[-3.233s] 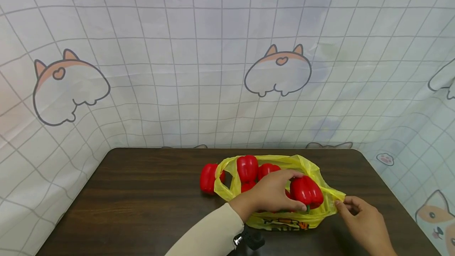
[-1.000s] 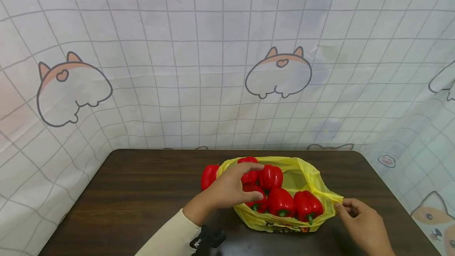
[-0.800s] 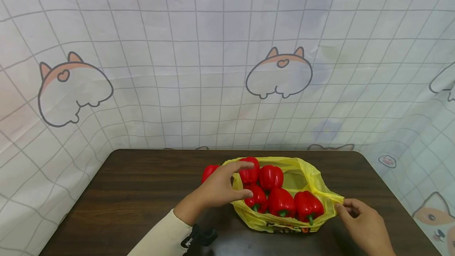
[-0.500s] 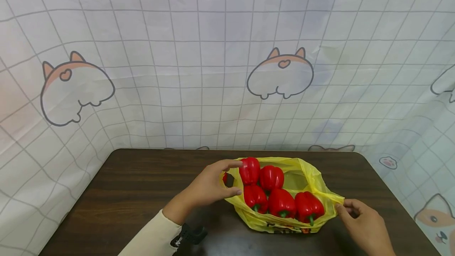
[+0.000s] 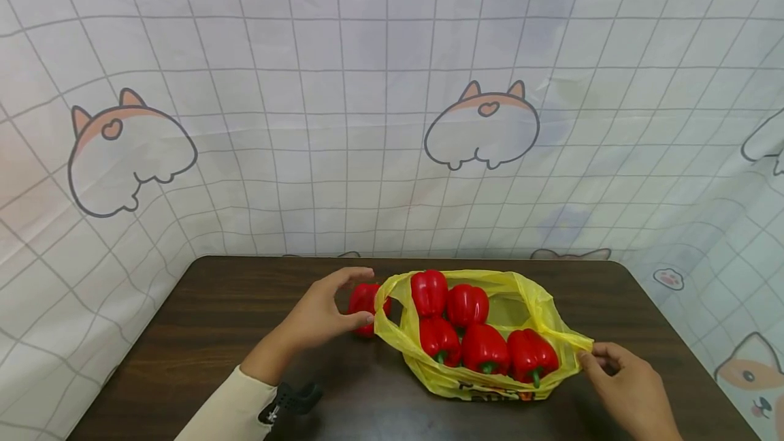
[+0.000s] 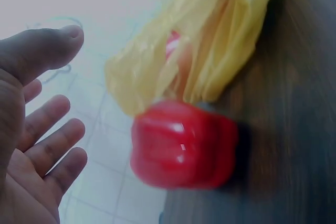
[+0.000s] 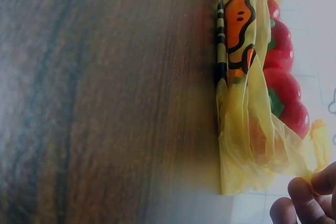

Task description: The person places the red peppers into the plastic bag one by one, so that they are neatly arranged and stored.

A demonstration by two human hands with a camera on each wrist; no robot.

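Note:
A yellow plastic bag lies mouth-up with several red bell peppers inside. My right hand pinches the bag's right edge; in the right wrist view its fingertips hold a gathered bit of the yellow film. Beyond the bag's left handle sits another red bell pepper, outside the bag. Beside that pepper my left hand is spread, thumb apart from fingers. The left wrist view shows the loose pepper apart from the open left hand.
The dark wooden table runs under everything, its back edge close to a white grid-patterned cloth. A black wrist strap and camera mount hangs under the left wrist.
My left hand placed a pepper at the bag's right front, let go, and moved left out of the bag toward the loose pepper. The right hand has stayed on the bag's edge.

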